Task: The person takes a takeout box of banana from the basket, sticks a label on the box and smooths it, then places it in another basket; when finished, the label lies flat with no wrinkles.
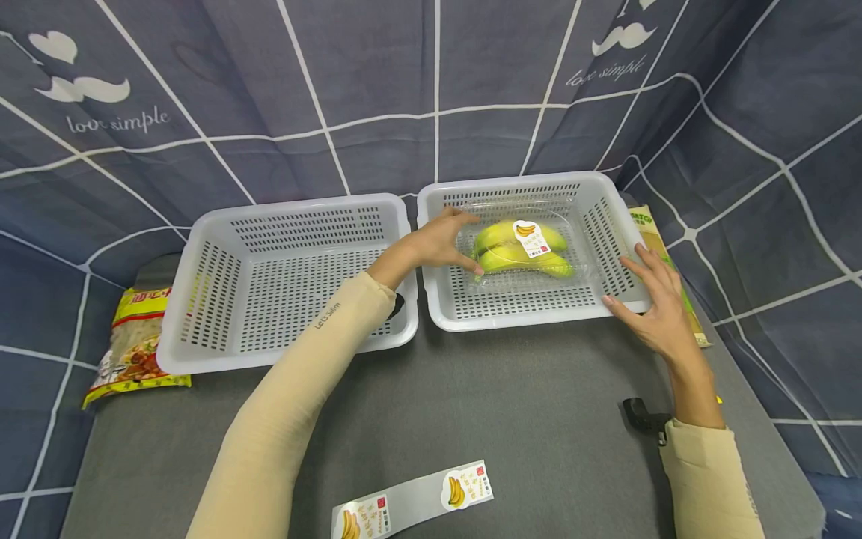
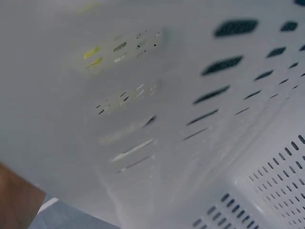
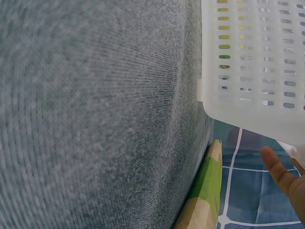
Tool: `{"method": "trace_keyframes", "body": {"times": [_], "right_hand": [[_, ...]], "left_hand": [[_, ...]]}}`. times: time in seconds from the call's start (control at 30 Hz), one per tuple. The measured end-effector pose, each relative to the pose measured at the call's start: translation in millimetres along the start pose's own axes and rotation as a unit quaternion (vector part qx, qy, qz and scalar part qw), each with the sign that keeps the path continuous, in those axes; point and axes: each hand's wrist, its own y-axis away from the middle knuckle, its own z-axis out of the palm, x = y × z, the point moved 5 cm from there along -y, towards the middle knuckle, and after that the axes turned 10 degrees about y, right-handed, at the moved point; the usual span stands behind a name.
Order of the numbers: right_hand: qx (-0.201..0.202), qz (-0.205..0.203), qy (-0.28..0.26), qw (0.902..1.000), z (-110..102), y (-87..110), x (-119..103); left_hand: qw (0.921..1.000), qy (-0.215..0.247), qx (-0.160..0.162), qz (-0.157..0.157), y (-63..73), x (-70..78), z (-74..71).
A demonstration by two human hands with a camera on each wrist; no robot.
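A clear plastic box of bananas, with a white banana sticker on its lid, lies in the right-hand white basket. My left hand reaches over that basket's left rim and grips the box's left end between thumb and fingers. In the left wrist view, slotted plastic walls fill most of the picture. My right hand has its fingers spread at the basket's right rim, holding nothing. Its thumb shows near the basket's edge in the right wrist view.
Left of it stands a second white basket, with nothing inside. A strip of banana stickers lies at the table's front. A yellow-and-red food bag sits at far left, and a green-and-tan packet beside the right basket. A tiled-pattern curtain hangs behind.
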Motion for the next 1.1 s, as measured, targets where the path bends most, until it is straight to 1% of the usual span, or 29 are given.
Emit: {"method": "trace_keyframes", "body": {"times": [0.27, 0.57, 0.67, 0.77, 0.87, 0.93, 1.0, 1.1], "right_hand": [[-0.005, 0.000, 0.000, 1.0000, 2.8, -0.8, -2.0], [-0.002, 0.000, -0.004, 1.0000, 3.8, -1.0, -4.0], [0.003, -0.008, -0.003, 1.0000, 3.7, -1.0, -4.0], [0.011, -0.015, -0.004, 0.9998, 2.6, -0.4, -3.4], [0.015, -0.014, -0.006, 0.9998, 1.6, 0.0, -2.6], [0.015, -0.011, -0.008, 0.9998, 1.2, 0.3, -2.0], [0.014, -0.008, -0.011, 0.9998, 0.7, 0.8, -1.3], [0.014, -0.007, -0.011, 0.9998, 0.9, -0.1, -1.9]], "left_hand": [[1.0000, 0.005, 0.008, 0.003, 4.3, -2.4, -1.3], [0.9999, 0.009, 0.007, 0.005, 4.7, -5.5, -2.7], [0.9999, 0.011, 0.003, 0.005, 5.1, -4.8, -3.2], [0.9996, 0.022, 0.001, 0.018, 7.7, 0.0, -6.0], [0.9976, 0.057, 0.003, 0.039, 14.8, 7.1, -11.4], [0.9941, 0.093, 0.006, 0.056, 22.5, 12.2, -15.0], [0.9901, 0.121, 0.007, 0.071, 32.5, 18.1, -17.4], [0.9840, 0.147, 0.018, 0.099, 53.8, 27.0, -22.1]]}}
